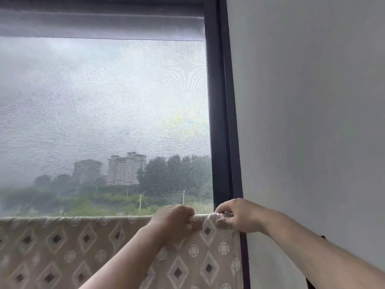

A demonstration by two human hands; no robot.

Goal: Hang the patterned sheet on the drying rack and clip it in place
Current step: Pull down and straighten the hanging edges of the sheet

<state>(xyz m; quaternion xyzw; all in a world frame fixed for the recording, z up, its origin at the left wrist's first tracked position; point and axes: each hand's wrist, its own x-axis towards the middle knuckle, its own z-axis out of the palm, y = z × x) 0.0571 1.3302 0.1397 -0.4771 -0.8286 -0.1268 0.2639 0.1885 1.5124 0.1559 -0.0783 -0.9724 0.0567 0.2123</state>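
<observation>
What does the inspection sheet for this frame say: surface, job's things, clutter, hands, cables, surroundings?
Surface: nothing seen.
Job's things: beige fabric sheet patterned with white diamonds and circles, hanging from its folded top edge; the rack is hidden beneath.
Clutter: nothing seen.
Hands: left hand grips the top fold; right hand pinches the sheet's right corner, perhaps with a pale clip, unclear.
Cables: nothing seen.
Surroundings: mesh-screened window, dark frame, grey wall.

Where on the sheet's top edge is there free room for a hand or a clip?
Free: the long top edge of the patterned sheet from the left hand leftward to the picture's edge. Crowded: the right end by the dark window frame, where the left hand grips and the right hand pinches the edge, close together.
</observation>
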